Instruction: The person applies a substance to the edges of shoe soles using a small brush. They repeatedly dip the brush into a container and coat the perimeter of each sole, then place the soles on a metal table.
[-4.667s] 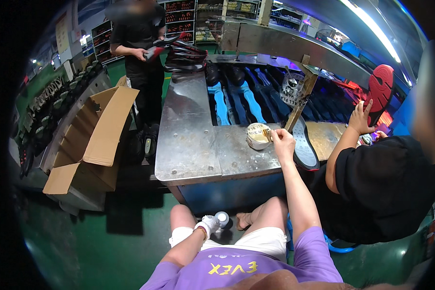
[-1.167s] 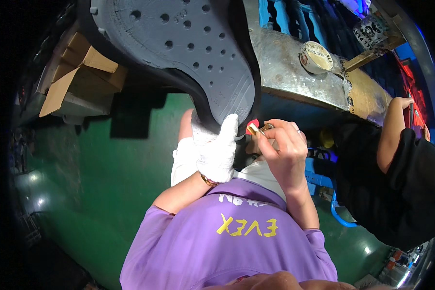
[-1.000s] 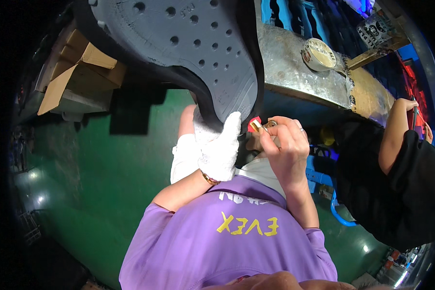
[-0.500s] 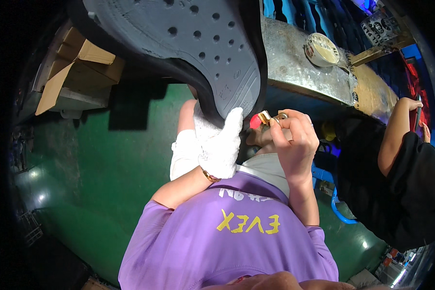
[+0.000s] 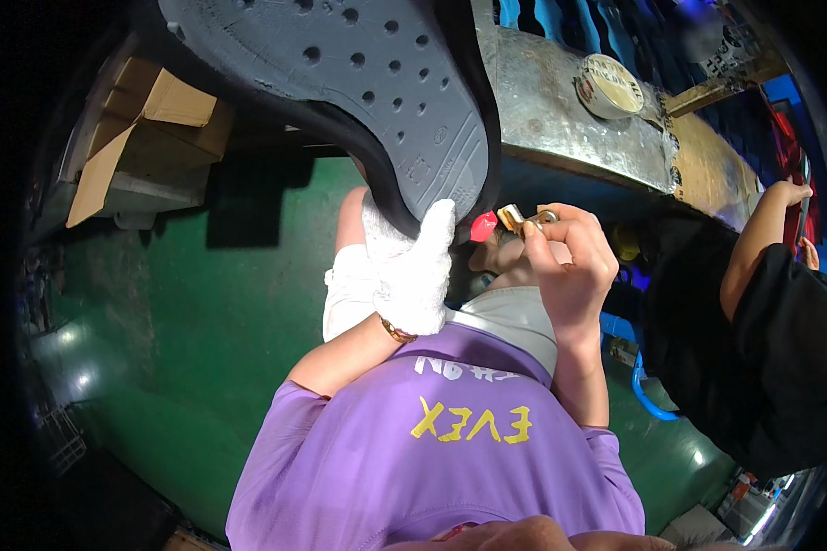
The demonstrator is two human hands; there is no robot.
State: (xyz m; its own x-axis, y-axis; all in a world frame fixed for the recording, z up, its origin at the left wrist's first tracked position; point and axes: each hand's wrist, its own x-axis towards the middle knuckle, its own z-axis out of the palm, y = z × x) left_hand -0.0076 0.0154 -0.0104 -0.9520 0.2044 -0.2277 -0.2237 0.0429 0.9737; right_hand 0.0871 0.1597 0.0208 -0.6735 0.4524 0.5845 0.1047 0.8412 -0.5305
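Observation:
A grey sole-shaped piece (image 5: 404,83) with rows of small holes and a black rim hangs large and close at the top. My left hand (image 5: 418,275), in a white glove, grips its narrow lower end with the thumb on the grey face. My right hand (image 5: 574,262) is bare and pinches a small brass-coloured tool (image 5: 513,219) with a pale block at its tip; its exact kind is unclear. Between the tool's tip and the black rim sits a small bright pink-red piece (image 5: 483,227), a narrow gap from the tip. What holds that piece is hard to see.
An open cardboard box (image 5: 147,129) stands at the left. At the right runs a worn metal bench (image 5: 560,110) bearing a round lidded tub (image 5: 609,86). A person in black (image 5: 744,321) works close on my right, beside blue tubing (image 5: 648,390). The floor (image 5: 184,349) is green.
My right hand and the small tool have shifted slightly right, opening a gap to the pink-red piece. The sole-shaped piece has moved a little up and left with my left hand still gripping it.

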